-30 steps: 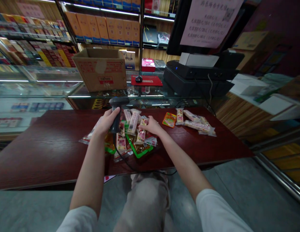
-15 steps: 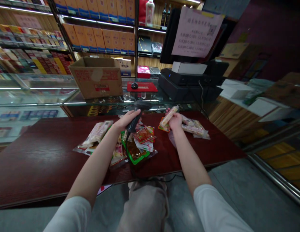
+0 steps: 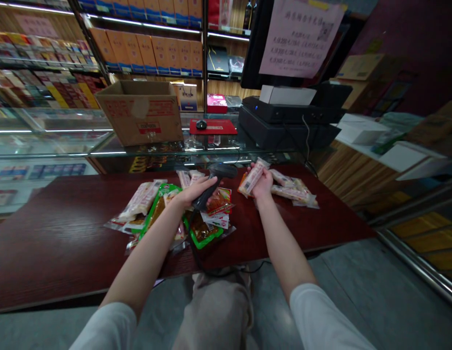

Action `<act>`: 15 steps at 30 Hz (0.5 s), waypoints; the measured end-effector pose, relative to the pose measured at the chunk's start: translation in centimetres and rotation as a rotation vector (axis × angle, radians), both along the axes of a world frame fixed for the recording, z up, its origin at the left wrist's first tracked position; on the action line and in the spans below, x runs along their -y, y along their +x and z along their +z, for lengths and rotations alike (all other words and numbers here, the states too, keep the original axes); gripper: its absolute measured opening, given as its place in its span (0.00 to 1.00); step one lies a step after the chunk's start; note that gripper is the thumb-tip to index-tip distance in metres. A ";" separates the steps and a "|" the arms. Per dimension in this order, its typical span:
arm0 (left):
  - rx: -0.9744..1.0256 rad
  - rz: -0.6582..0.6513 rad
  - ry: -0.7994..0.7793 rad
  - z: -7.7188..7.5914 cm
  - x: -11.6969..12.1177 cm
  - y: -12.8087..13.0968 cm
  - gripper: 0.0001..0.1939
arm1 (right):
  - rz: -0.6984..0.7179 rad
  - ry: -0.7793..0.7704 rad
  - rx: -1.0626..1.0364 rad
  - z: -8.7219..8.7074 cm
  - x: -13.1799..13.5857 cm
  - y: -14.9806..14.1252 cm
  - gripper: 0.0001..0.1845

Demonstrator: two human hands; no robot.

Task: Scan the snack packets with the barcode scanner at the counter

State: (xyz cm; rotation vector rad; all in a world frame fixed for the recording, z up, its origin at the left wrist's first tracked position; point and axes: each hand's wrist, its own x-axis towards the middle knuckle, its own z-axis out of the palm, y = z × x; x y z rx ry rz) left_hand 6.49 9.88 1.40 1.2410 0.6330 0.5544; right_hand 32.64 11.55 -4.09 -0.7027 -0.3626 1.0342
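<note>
The person's left hand (image 3: 197,190) is wrapped around the grip of a scanner (image 3: 223,170), its head turned toward the right hand (image 3: 264,183). That hand grasps a wrapped bar (image 3: 254,178), tilted, its lower end just in front of an orange packet (image 3: 242,181) and apart from the scanner. A dark patch near the bar's lower end may be its barcode, though it is too small to be sure. The work appears to be partway through: one bar is raised before the scanner, and whether it has been read cannot be told. To the right, on the table (image 3: 58,238), lies a small group of bars (image 3: 293,191), apart from the larger spread. On the left lie pale packs (image 3: 140,200) beside a green-edged pack (image 3: 155,210); in the middle, near the left hand, are a red packet (image 3: 219,200), a green-edged tray (image 3: 204,232) and, behind the hand, more wrapped bars (image 3: 185,178). The goods seem sorted loosely into two sides, but nothing visible marks which have been scanned and which are left, so the remaining count cannot be told.
</note>
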 end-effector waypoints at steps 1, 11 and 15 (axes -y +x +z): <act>0.003 0.004 0.004 0.0 0.0 0.0 0.30 | 0.003 -0.001 -0.001 0.1 0.0 -0.2 0.14; -0.109 -0.051 0.108 -0.9 0.5 1.0 0.27 | -0.080 -0.022 0.262 -0.7 -0.8 -1.1 0.15; -0.087 0.030 0.099 -0.5 1.2 0.9 0.28 | -0.180 0.025 0.302 -0.5 -0.4 -0.6 0.11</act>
